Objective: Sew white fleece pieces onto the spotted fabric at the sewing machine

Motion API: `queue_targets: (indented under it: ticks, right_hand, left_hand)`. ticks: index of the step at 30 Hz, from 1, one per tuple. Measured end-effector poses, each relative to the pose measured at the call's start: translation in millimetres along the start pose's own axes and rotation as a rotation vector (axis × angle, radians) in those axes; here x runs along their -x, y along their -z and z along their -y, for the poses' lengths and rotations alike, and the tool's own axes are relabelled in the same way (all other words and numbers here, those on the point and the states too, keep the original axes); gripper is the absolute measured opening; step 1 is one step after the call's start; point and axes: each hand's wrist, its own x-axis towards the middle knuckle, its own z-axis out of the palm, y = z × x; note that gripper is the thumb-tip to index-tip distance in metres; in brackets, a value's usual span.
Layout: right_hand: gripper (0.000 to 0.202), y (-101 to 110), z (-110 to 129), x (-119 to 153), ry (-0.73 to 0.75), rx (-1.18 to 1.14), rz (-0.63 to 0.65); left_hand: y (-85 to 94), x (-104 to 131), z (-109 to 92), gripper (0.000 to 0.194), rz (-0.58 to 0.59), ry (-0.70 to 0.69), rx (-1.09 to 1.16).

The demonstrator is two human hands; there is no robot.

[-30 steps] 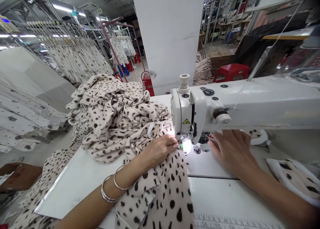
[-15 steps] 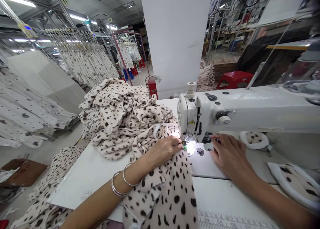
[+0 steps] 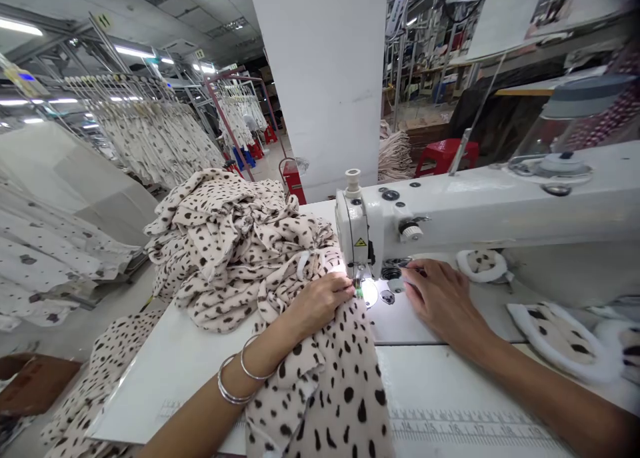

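My left hand [image 3: 320, 301] is closed on the edge of a cream fabric piece with dark spots [image 3: 345, 385], its fingertips right beside the lit presser foot [image 3: 358, 287] of a white sewing machine [image 3: 480, 211]. The fabric hangs over the table's front edge. My right hand [image 3: 437, 295] is under the machine arm, thumb and fingers drawn together at dark round parts [image 3: 393, 273] behind the needle area. What those fingers grip, if anything, I cannot make out. A heaped pile of the same spotted fabric [image 3: 220, 245] lies left of the machine head.
Padded spotted pieces with white edging [image 3: 560, 338] lie on the right under the machine arm. A ruler strip [image 3: 465, 423] runs along the table front. A white pillar [image 3: 320, 85] stands behind, with a red stool [image 3: 445, 155] to its right. Spotted garments [image 3: 150, 138] hang at left.
The view has turned to the right, so everything sits further left in it. Both hands keep nearly the same places at the machine, and the fabric edge stays beside the presser foot.
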Motion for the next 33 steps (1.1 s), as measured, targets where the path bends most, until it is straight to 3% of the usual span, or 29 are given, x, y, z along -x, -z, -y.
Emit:
queue_targets:
  ticks: [8,13,19,22,24,26,29,31,33]
  right_hand:
    - [0.026,1.0,0.9,0.9,-0.016,0.004,-0.021]
    - [0.025,4.4,4.2,0.8,-0.025,-0.011,-0.052]
    - [0.026,10.1,4.5,-0.2,-0.028,-0.110,-0.047]
    - [0.025,22.6,11.3,4.0,-0.009,-0.217,0.022]
    - [0.031,34.3,25.2,10.2,0.003,-0.299,0.100]
    - [0.038,44.3,47.7,16.9,0.002,-0.371,0.186]
    - [0.046,48.2,90.8,22.6,-0.056,-0.432,0.265]
    - [0.044,44.4,117.4,22.8,-0.113,-0.459,0.284]
    - [0.032,40.9,136.8,22.5,-0.163,-0.498,0.280]
  left_hand:
    - [1.7,-0.1,-2.9,0.027,-0.040,0.035,0.020]
    - [8.5,9.8,-9.2,0.034,-0.070,0.085,0.035]
    - [28.2,50.2,-57.3,0.045,-0.065,0.112,0.065]
    - [36.1,70.9,-78.2,0.037,-0.149,0.155,0.012]
    - [43.1,80.4,-78.2,0.030,-0.264,0.306,-0.069]
    - [52.0,86.7,-66.7,0.029,-0.331,0.569,-0.179]
    - [65.4,92.2,-41.0,0.043,-0.187,0.940,-0.268]
    - [72.6,94.4,-29.8,0.040,-0.079,1.011,-0.222]
    - [78.6,96.4,-30.1,0.027,-0.045,0.995,-0.170]
